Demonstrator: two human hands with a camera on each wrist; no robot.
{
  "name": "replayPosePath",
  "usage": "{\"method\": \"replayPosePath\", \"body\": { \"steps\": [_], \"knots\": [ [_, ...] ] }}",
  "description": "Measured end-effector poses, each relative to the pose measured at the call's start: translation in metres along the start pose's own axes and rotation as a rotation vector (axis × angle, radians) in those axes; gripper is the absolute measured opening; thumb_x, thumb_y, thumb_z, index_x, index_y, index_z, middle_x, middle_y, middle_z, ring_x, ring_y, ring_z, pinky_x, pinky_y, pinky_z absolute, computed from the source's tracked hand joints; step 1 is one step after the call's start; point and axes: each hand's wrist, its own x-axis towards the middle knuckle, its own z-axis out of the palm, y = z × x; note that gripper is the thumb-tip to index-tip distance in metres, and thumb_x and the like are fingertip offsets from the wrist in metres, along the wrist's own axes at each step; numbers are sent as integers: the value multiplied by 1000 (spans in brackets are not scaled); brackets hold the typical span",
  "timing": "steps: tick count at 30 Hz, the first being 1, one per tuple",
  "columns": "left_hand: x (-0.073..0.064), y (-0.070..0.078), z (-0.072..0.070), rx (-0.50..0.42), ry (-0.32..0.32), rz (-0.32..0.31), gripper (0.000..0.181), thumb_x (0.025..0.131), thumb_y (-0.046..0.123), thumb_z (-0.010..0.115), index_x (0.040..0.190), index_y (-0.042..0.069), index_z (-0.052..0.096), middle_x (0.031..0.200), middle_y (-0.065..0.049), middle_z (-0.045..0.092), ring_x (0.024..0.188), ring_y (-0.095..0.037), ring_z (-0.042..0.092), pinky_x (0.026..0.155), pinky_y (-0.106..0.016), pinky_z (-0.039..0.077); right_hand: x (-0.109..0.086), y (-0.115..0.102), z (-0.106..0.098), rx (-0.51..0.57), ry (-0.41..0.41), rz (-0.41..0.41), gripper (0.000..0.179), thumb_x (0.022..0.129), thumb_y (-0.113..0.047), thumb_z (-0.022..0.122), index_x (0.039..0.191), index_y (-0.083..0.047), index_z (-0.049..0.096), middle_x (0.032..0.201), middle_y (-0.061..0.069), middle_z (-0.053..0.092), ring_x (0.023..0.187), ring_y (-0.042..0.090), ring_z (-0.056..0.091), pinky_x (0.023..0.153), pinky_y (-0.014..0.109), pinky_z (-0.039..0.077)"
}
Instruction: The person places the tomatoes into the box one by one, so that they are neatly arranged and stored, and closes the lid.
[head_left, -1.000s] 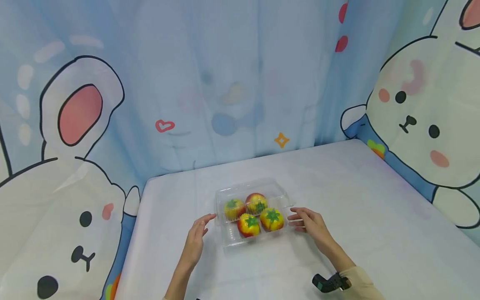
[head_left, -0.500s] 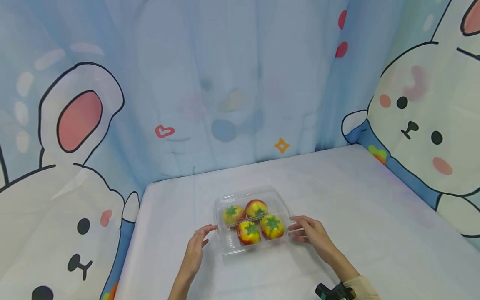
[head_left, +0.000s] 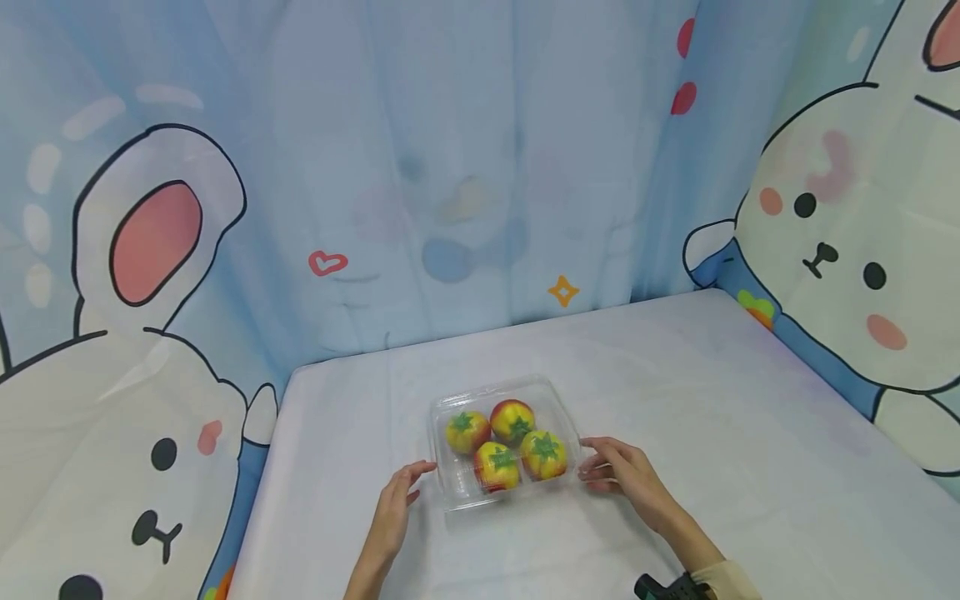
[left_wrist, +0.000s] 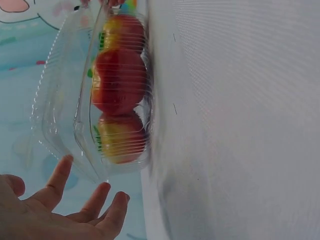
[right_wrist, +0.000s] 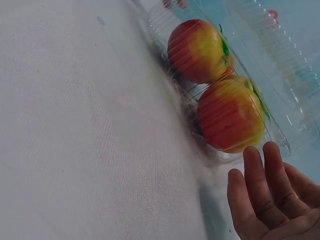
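On the white table lies a clear plastic clamshell box (head_left: pixel 558 412) with several round red-and-yellow fruits (head_left: pixel 543 455) inside, each with a green star-shaped top. Its lid (left_wrist: pixel 59 117) leans over the fruits, still apart from the tray at the near side in the left wrist view. My left hand (head_left: pixel 393 508) is at the box's left edge, its forefinger touching the lid's corner and the other fingers just off the tray's rim. At the opposite edge, my right hand (head_left: pixel 630 482) has its fingertips (right_wrist: pixel 252 154) close against the tray corner. Neither hand grips anything.
The white tablecloth (head_left: pixel 660 367) spreads around the box on all sides. Behind stands a light blue curtain (head_left: pixel 480 167) printed with rabbits. A dark wrist camera (head_left: pixel 667 587) sits at my right sleeve.
The lid has tipped down toward me over the fruits. Both hands have stayed at the box's sides with small shifts, and the head view has tilted slightly up.
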Motion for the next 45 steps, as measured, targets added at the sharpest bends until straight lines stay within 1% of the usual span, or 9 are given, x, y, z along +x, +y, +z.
{"method": "replayPosePath", "body": {
  "steps": [2, 6, 12, 19, 25, 31, 34, 40, 45],
  "knots": [
    [0, -1, 0, 2, -5, -3, 52, 109, 24, 22, 124, -8, 59, 135, -30, 51, 134, -50, 38, 102, -62, 41, 0, 0, -1, 14, -1, -10, 47, 105, -28, 43, 134, 7, 52, 93, 12, 66, 87, 23, 69, 78, 35, 59],
    [-3, -4, -1, 14, -12, -23, 53, 109, 24, 21, 124, -8, 59, 135, -30, 51, 133, -51, 38, 101, -62, 42, -1, 1, 1, 18, -11, -17, 48, 102, -29, 52, 133, 8, 53, 92, 11, 67, 87, 22, 68, 77, 35, 60],
    [-9, -8, -2, 18, -9, -52, 54, 109, 29, 21, 125, -6, 59, 136, -28, 51, 133, -52, 38, 102, -61, 41, -4, 2, 5, 4, -36, -59, 47, 96, -17, 62, 133, 9, 51, 95, 13, 70, 88, 21, 69, 77, 37, 60],
    [-11, -8, -1, 42, 0, -46, 56, 109, 32, 20, 126, -4, 59, 137, -27, 52, 134, -52, 37, 102, -61, 42, -6, 2, 6, -26, -41, -99, 46, 93, -10, 64, 132, 10, 51, 95, 13, 69, 89, 18, 68, 77, 35, 59],
    [-11, -9, 0, 36, 6, -27, 55, 109, 30, 19, 125, -5, 60, 135, -28, 52, 132, -53, 37, 100, -63, 42, -7, 2, 4, -24, -46, -78, 46, 92, -11, 67, 132, 7, 53, 91, 13, 70, 87, 20, 69, 76, 35, 60],
    [-11, -9, 2, 37, 8, -38, 57, 109, 31, 18, 125, -4, 59, 135, -27, 52, 132, -53, 37, 100, -62, 42, -7, 4, 2, -7, -51, -136, 51, 89, -5, 69, 134, 9, 50, 87, 17, 69, 84, 19, 68, 75, 31, 59],
    [-11, -8, 2, 24, 4, -38, 55, 109, 31, 19, 127, -4, 59, 137, -28, 51, 132, -53, 37, 101, -62, 42, -6, 4, 2, -2, -48, -144, 53, 88, -3, 69, 136, 8, 49, 86, 20, 68, 83, 22, 69, 75, 30, 59],
    [-10, -8, 2, 7, -17, -33, 54, 109, 30, 19, 129, -4, 57, 140, -29, 47, 134, -53, 35, 102, -62, 41, -3, 7, 3, -23, -33, -122, 49, 90, -5, 67, 135, 8, 50, 88, 16, 69, 83, 20, 68, 75, 31, 59],
    [-9, -8, 1, 36, -7, -7, 53, 109, 27, 20, 128, -5, 57, 138, -31, 47, 131, -54, 38, 101, -61, 43, -1, 11, 3, -54, -24, -84, 46, 94, -11, 64, 135, 7, 51, 91, 12, 70, 85, 19, 68, 77, 34, 59]
  ]
}}
